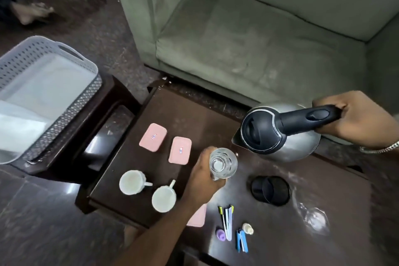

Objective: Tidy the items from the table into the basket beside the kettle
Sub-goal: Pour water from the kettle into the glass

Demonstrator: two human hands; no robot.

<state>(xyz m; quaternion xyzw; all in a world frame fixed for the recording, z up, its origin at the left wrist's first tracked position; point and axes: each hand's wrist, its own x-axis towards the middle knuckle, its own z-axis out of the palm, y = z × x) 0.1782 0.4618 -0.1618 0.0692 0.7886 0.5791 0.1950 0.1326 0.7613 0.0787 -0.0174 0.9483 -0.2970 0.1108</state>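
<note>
My right hand (pixel 354 119) grips the black handle of a steel kettle (pixel 278 134), held tilted over the dark table (pixel 336 188). My left hand (pixel 205 177) holds a clear drinking glass (pixel 223 163) upright just below the kettle's spout. On the table lie two pink lidded boxes (pixel 153 137) (pixel 180 150), two white cups (pixel 131 182) (pixel 164 198), a third pink box (pixel 197 217) partly hidden by my left arm, several pens (pixel 226 220), a blue clip (pixel 241 242) and a second clear glass (pixel 314 219). A grey perforated basket (pixel 54 93) stands at the left.
A black mesh cup (pixel 271 190) stands near the table's middle. The basket rests on a dark side stand (pixel 101 114) left of the table. A green sofa (pixel 248 34) runs along the table's far side. A person's foot (pixel 32 12) shows at far left.
</note>
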